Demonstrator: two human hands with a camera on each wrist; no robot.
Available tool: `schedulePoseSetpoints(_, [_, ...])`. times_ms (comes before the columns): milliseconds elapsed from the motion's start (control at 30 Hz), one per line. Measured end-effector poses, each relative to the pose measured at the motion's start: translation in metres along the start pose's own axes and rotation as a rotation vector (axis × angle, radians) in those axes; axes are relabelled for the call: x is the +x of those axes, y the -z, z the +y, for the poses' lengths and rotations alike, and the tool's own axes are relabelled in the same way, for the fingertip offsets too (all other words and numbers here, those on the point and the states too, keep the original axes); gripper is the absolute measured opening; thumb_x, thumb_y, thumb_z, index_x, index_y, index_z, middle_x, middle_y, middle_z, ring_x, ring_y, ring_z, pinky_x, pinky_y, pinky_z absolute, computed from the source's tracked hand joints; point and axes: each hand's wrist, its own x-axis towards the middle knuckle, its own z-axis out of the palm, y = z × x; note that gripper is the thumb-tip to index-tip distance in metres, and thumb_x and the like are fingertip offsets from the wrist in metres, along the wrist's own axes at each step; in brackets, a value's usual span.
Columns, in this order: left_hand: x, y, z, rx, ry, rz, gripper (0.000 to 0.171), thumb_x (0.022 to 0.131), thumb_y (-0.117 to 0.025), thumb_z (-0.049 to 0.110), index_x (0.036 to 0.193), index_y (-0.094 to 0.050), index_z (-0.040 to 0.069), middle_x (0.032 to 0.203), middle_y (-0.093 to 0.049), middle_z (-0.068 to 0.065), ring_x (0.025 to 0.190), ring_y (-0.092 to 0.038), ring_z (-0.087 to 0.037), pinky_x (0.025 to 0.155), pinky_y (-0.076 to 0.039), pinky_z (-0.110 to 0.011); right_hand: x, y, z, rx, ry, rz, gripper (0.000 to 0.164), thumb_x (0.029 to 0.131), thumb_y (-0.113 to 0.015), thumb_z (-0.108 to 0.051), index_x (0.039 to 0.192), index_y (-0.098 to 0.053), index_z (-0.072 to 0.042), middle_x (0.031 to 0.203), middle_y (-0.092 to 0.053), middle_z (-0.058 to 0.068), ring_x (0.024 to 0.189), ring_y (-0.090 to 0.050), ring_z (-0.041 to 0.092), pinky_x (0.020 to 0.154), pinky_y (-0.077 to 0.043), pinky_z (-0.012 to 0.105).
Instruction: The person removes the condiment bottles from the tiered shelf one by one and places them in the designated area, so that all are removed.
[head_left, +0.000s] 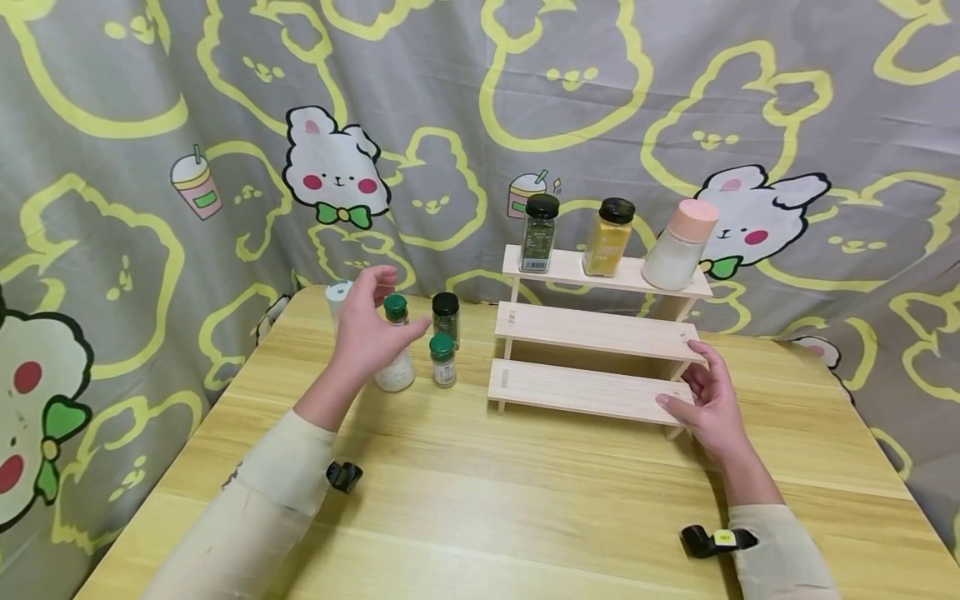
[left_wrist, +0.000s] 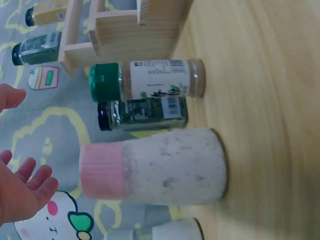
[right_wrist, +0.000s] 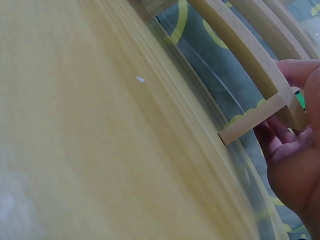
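Observation:
My left hand (head_left: 367, 329) hovers over the bottles at the table's left, fingers curved and thumb apart, holding nothing. In the left wrist view its fingers (left_wrist: 40, 182) are clear of a pink-capped shaker of white grains (left_wrist: 172, 167). Beside that shaker stand a green-capped spice jar (head_left: 443, 367) and a black-capped jar of dark green herbs (head_left: 446, 317). A second green cap (head_left: 395, 306) shows between thumb and fingers; the hand hides part of that jar. My right hand (head_left: 712, 404) grips the right end of the three-tier wooden rack (head_left: 592, 392), thumb on the lowest shelf.
On the rack's top shelf stand a jar of green herbs (head_left: 537, 237), a jar of yellow powder (head_left: 608, 242) and another pink-capped shaker (head_left: 678, 250). A pale-topped container (head_left: 337, 292) is partly behind my left hand. A patterned curtain (head_left: 450, 83) hangs behind the table.

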Motion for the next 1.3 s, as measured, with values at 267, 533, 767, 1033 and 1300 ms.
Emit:
schedulePoseSetpoints(267, [0.012,-0.013,0.013,-0.033,-0.030,-0.003,0.071,0.075,-0.089,0.017,0.132,-0.049,0.005,0.124,-0.055,-0.011,0.115,-0.052,-0.026,0.101,-0.044,-0.042,0.000,-0.001,0.000,0.016,-0.001,0.015,0.095,0.069,-0.061,0.037,0.150,-0.030,0.000,0.127,-0.056,0.014,0.117,-0.054,0.027,0.094,-0.047,0.023])
schedulePoseSetpoints(533, [0.026,-0.030,0.021,-0.084,-0.021,-0.021,0.073,0.074,-0.089,0.018,0.134,-0.048,0.007,0.124,-0.055,-0.009,0.116,-0.053,-0.029,0.101,-0.044,-0.042,0.001,-0.002,-0.001,0.018,-0.004,0.037,0.096,0.067,-0.060,0.039,0.150,-0.031,0.001,0.128,-0.053,0.028,0.116,-0.054,0.030,0.094,-0.048,0.023])
schedulePoseSetpoints(767, [0.036,-0.045,0.036,-0.114,-0.016,-0.050,0.076,0.076,-0.088,0.021,0.137,-0.045,0.009,0.129,-0.053,-0.009,0.119,-0.053,-0.030,0.101,-0.044,-0.039,0.001,-0.003,0.000,0.033,-0.007,0.054,0.096,0.065,-0.060,0.039,0.149,-0.032,0.002,0.126,-0.054,0.028,0.113,-0.056,0.028,0.092,-0.049,0.024])
schedulePoseSetpoints(1033, [0.044,-0.061,0.048,-0.177,-0.006,-0.072,0.077,0.076,-0.088,0.021,0.139,-0.044,0.013,0.130,-0.051,-0.008,0.116,-0.055,-0.027,0.100,-0.046,-0.043,0.000,-0.003,0.002,0.037,-0.004,0.056,0.097,0.065,-0.060,0.040,0.149,-0.032,0.001,0.125,-0.056,0.023,0.113,-0.056,0.028,0.094,-0.048,0.025])
schedulePoseSetpoints(1300, [0.054,-0.080,0.057,-0.183,-0.031,-0.085,0.082,0.075,-0.089,0.020,0.142,-0.042,0.013,0.128,-0.050,-0.006,0.113,-0.056,-0.024,0.098,-0.047,-0.038,0.001,-0.001,0.002,0.013,-0.009,0.023,0.096,0.068,-0.061,0.037,0.151,-0.030,-0.001,0.128,-0.056,0.015,0.118,-0.053,0.029,0.096,-0.047,0.024])
